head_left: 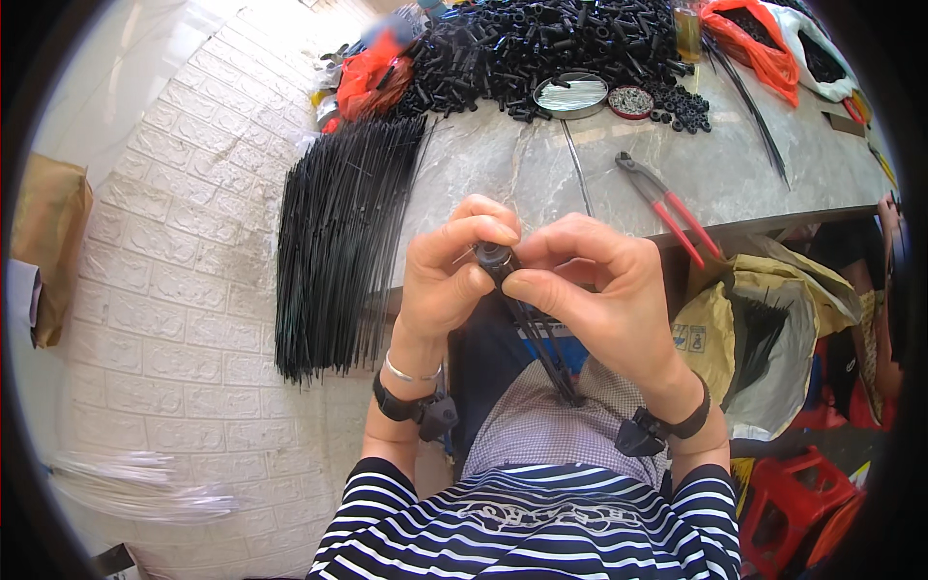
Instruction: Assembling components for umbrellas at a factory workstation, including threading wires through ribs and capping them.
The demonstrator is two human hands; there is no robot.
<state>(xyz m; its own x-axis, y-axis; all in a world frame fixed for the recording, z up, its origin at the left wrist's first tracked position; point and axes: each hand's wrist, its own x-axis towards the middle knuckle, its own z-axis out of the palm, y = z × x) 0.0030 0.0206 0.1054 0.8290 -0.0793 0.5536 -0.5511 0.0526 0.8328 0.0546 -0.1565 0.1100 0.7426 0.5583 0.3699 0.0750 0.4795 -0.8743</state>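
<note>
In front of my lap I hold a small black cylindrical piece [497, 257], round-ended and with a hole in its top. Several thin black rods [549, 358] hang below it toward my lap. My left hand [447, 266] is closed, its thumb and fingers gripping the piece from the left. From the right, my right hand [604, 280] is pinched against its side, thumb and forefinger close together. Anything small between those right fingertips is hidden.
A dense bundle of black rods [338, 242] overhangs the table's left edge. Black tubular parts [541, 48] are heaped at the back, near a round tin of pale pins [570, 97]. Red-handled cutters [667, 203] lie right; an open sack [773, 358] and red stool [797, 503] stand below.
</note>
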